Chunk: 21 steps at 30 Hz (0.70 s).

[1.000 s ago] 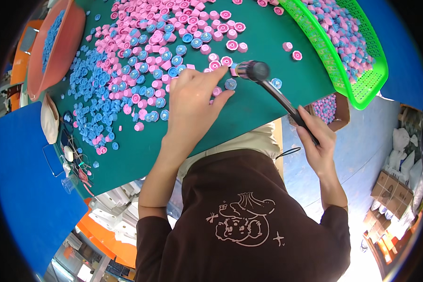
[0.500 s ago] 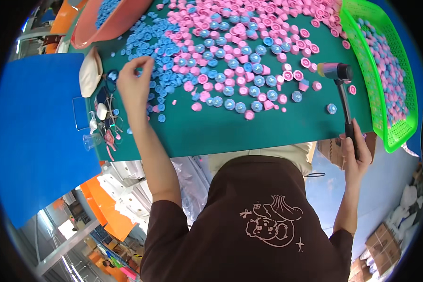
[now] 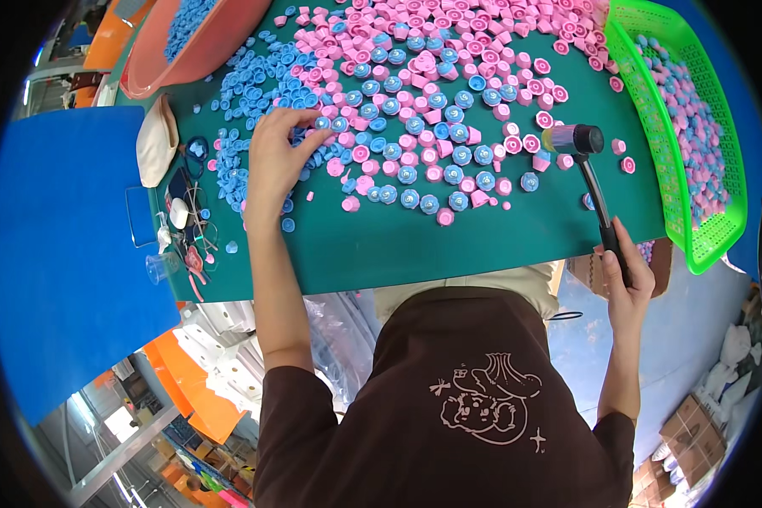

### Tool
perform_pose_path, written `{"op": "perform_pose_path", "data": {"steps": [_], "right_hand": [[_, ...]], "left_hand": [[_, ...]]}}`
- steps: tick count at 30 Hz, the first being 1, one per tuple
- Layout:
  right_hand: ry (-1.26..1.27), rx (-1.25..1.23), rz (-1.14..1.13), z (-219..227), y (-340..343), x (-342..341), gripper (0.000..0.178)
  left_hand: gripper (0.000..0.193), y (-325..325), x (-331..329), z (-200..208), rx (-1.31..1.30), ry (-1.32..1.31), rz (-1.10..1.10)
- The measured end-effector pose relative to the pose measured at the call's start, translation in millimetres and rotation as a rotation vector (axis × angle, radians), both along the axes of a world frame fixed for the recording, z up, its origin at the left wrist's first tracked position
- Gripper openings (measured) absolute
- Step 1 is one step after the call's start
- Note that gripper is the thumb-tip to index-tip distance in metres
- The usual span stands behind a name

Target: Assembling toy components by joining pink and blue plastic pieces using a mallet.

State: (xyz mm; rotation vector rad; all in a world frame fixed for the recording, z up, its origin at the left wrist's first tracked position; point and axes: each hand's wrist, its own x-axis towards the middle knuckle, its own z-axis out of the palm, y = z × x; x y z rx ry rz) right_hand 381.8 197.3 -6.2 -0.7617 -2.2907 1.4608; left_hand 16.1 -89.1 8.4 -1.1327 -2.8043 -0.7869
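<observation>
Hammer (image 3: pixel 599 199) handle sits gripped in your right hand (image 3: pixel 631 279), at the right of the frame. Your left hand (image 3: pixel 278 152), upper left of centre, curls finger and thumb around a blue cap (image 3: pixel 323 124); whether they grip it, I cannot tell. Mixed pieces in the green basket (image 3: pixel 665 161), upper right, look finished; many loose pink cups (image 3: pixel 531 144) and blue caps (image 3: pixel 261 80) seem left across the upper frame.

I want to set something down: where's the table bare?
The table's near edge is bare between the left forearm and the hammer, short of the pink and blue pieces. It's crowded around the left hand and toward the far side.
</observation>
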Motion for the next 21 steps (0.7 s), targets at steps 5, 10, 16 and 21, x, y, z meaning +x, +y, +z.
{"op": "perform_pose_path", "data": {"steps": [5,10,16,21], "right_hand": [[-0.031,-0.012,-0.034,3,0,2,0.042],[0.003,-0.068,-0.026,-3,0,1,0.042],[-0.011,0.002,-0.025,-3,1,0,0.042],[-0.035,0.032,-0.045,-10,7,1,0.042]], "left_hand": [[0.026,-22,-20,3,0.023,-0.029,0.266],[0.027,-10,-31,-10,0.087,0.07,0.071],[0.019,-48,-44,-15,-0.042,0.232,0.088],[0.023,-72,-72,-20,0.183,0.041,0.335]]}}
